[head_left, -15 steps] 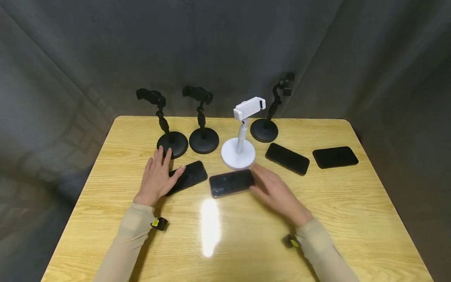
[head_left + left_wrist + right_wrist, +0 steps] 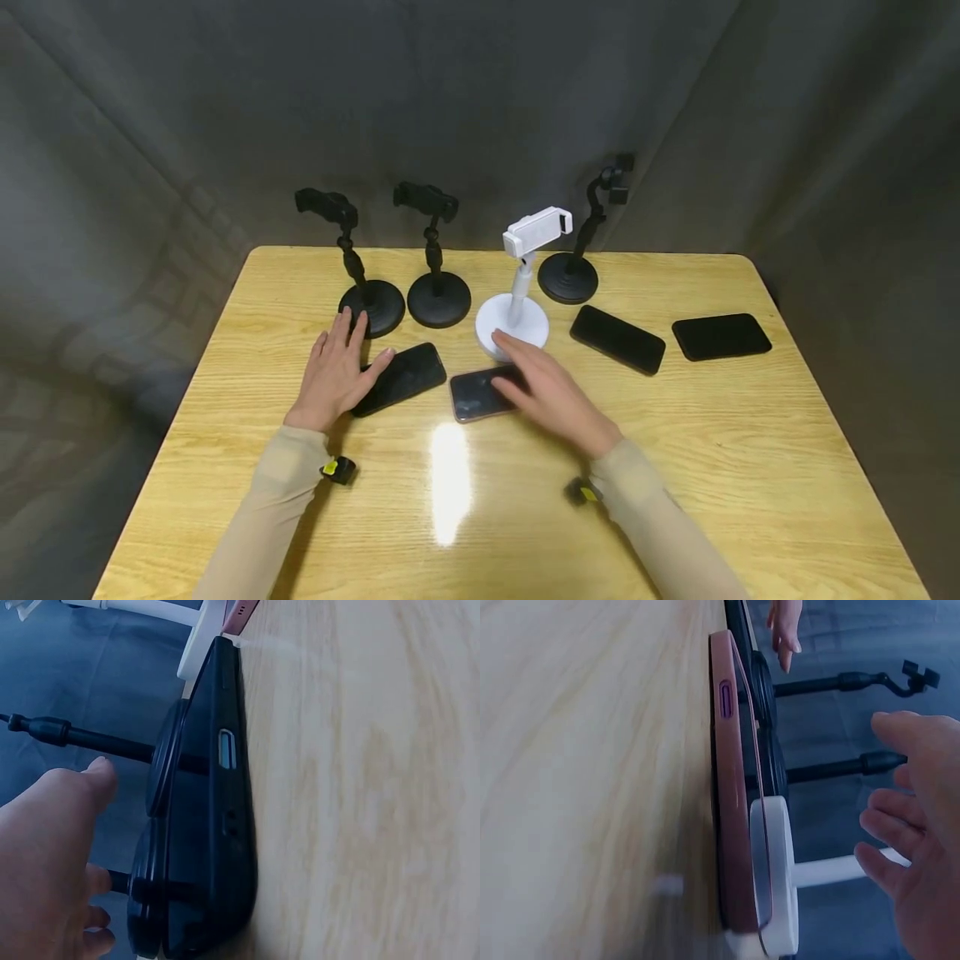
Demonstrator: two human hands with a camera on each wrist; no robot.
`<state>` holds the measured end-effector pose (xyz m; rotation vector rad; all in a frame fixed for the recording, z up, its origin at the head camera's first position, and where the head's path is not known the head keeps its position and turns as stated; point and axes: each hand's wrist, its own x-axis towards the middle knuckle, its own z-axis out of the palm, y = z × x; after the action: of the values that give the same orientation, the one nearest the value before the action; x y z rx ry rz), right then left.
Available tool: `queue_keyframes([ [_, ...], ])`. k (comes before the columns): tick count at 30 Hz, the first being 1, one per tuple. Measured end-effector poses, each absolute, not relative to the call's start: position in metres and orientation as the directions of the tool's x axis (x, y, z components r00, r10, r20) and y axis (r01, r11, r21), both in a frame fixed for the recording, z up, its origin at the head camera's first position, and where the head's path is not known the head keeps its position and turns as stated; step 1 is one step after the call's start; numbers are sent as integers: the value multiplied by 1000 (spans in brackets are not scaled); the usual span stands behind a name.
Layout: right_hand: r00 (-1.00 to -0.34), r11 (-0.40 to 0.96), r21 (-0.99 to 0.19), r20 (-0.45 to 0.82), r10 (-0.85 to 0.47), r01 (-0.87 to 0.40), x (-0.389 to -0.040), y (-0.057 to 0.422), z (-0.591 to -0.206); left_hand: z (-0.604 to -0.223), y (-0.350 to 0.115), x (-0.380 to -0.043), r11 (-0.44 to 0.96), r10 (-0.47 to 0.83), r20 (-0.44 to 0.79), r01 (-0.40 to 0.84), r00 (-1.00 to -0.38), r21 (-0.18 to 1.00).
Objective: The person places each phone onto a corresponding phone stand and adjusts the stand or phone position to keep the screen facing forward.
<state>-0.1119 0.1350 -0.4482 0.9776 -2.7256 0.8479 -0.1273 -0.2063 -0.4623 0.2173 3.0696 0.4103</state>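
My left hand (image 2: 330, 379) hovers with spread fingers over the left end of a black phone (image 2: 405, 379); in the left wrist view a gap shows between the thumb and that phone (image 2: 214, 802). Its fingertips overlap the round base of the leftmost black phone stand (image 2: 375, 308). My right hand (image 2: 551, 392) is held, fingers extended, above a pink-edged phone (image 2: 480, 393) and covers its right end in the head view. In the right wrist view the pink phone (image 2: 735, 787) lies flat, the hand apart from it. Just behind stands a white phone stand (image 2: 517, 321).
A second black stand (image 2: 438, 298) is left of the white one; another black stand (image 2: 568, 277) is at the back right. Two more black phones, one angled (image 2: 618, 339) and one near the right edge (image 2: 722, 337), lie on the wooden table (image 2: 675, 467). A dark curtain (image 2: 480, 100) hangs behind.
My right hand has moved left, from the right end of the pink-edged phone to over it. My left hand stays in place. The phones and stands keep their places.
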Motion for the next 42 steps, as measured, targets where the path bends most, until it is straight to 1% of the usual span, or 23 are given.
queue_keyframes([
  [5,-793,625,-495,289,-537,-604,-120,122,-442,-464,-206,-128,953,158,-31,144,-987,267],
  [13,-791,568,-552,391,-470,-610,-139,95,-427,-466,-205,-131,955,161,-65,138,-985,264],
  [18,-803,512,-622,407,-435,-592,-150,70,-410,-464,-206,-132,953,156,-78,130,-985,273],
  [24,-798,462,-655,430,-422,-598,-170,39,-389,-462,-208,-134,947,154,-95,119,-984,298],
  [30,-806,389,-724,399,-437,-570,-189,16,-382,-465,-209,-136,940,157,-91,120,-983,318],
  [36,-798,395,-715,389,-460,-576,-197,2,-379,-464,-208,-136,941,149,-83,116,-985,317],
  [42,-817,403,-739,342,-465,-539,-205,-7,-374,-464,-206,-136,942,140,-78,109,-987,318],
])
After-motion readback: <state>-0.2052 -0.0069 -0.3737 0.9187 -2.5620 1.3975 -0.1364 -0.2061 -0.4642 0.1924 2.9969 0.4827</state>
